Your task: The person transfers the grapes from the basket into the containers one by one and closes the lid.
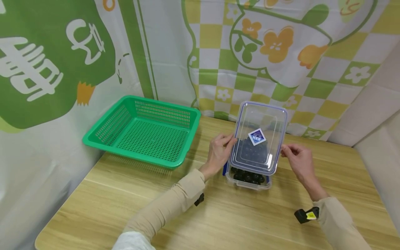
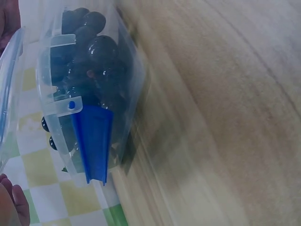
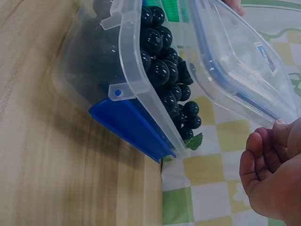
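A clear plastic lid (image 1: 257,139) with a blue seal and a diamond sticker hangs tilted above a clear container (image 1: 248,180) full of dark round grapes (image 3: 164,70). My left hand (image 1: 229,140) pinches the lid's left edge. On the other side my right hand (image 1: 285,151) holds the right edge, fingertips on the rim of the lid (image 3: 240,61). The container (image 2: 89,70) stands on the wooden table with its blue side latches (image 2: 94,141) (image 3: 131,129) hanging open. Only a fingertip of the left hand shows in the left wrist view.
An empty green slotted basket (image 1: 162,104) sits at the table's back left. Printed cloth with green and yellow checks hangs close behind the table (image 1: 218,222). The table's edges run along the left and the front.
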Demonstrator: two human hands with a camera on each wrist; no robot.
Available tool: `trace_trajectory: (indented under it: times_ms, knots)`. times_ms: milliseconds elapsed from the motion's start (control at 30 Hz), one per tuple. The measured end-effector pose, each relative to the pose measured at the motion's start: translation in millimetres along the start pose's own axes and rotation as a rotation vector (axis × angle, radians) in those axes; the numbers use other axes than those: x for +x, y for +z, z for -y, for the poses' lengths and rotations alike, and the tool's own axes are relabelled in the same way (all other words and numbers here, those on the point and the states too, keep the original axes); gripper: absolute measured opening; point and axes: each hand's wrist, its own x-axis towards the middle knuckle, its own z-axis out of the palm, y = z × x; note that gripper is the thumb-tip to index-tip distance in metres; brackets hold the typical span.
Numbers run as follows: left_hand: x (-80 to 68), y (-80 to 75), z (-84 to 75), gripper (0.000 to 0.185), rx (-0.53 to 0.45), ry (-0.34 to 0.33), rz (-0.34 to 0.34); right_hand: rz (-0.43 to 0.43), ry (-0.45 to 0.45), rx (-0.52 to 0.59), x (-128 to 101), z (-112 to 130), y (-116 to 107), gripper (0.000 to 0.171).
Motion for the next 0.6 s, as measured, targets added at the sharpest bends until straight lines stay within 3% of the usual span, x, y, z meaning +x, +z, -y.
trace_trajectory:
  times_ms: [167, 433, 600]
  knots:
    - [-4.6, -0.4, 2.3, 0.029, 0.003, -0.047, 0.045, 0.029, 0.025, -0.053, 0.0, -4.1, 3.3, 0.032]
    - [-13.7, 0.5, 5.7, 0.028, 0.073, -0.190, 0.178, 0.078, 0.105, -0.101, -2.7, -12.8, 8.6, 0.033]
    - [-16.2, 0.9, 8.4, 0.025, 0.126, -0.179, 0.182, 0.102, 0.123, -0.091, -3.6, -18.2, 12.8, 0.032]
